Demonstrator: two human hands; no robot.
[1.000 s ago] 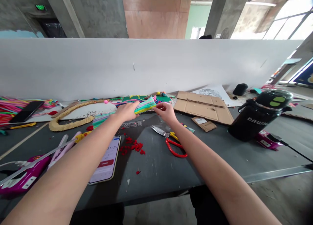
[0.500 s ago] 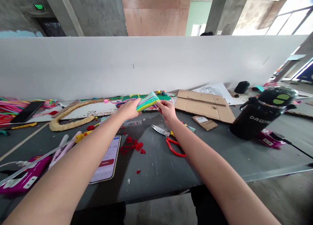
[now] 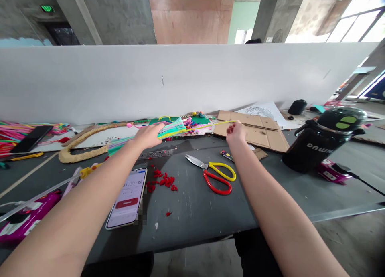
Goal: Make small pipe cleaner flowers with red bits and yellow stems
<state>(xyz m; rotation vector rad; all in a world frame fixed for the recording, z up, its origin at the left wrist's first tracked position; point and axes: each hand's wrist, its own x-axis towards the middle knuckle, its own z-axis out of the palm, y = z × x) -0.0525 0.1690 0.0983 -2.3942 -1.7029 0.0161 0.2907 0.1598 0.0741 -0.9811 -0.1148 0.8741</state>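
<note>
My left hand is closed around a bundle of pipe cleaners in greens, white and yellow, held above the back of the table. Between thumb and fingers, my right hand pinches the end of one yellow pipe cleaner. That strand stretches from the bundle across to the right. Below and between my hands lie scissors with one red and one yellow handle, blades apart. Small red fuzzy pieces are scattered left of them. A clear ruler rests under my left wrist.
A phone showing a timer lies beside my left forearm. Flattened cardboard and a black bottle stand at the right. A tan curved strip and more pipe cleaners lie at the left. A white partition runs behind.
My right hand has moved right, drawing a yellow pipe cleaner out of the bundle. My left hand has shifted slightly left with the bundle. The scissors' yellow handle is now uncovered.
</note>
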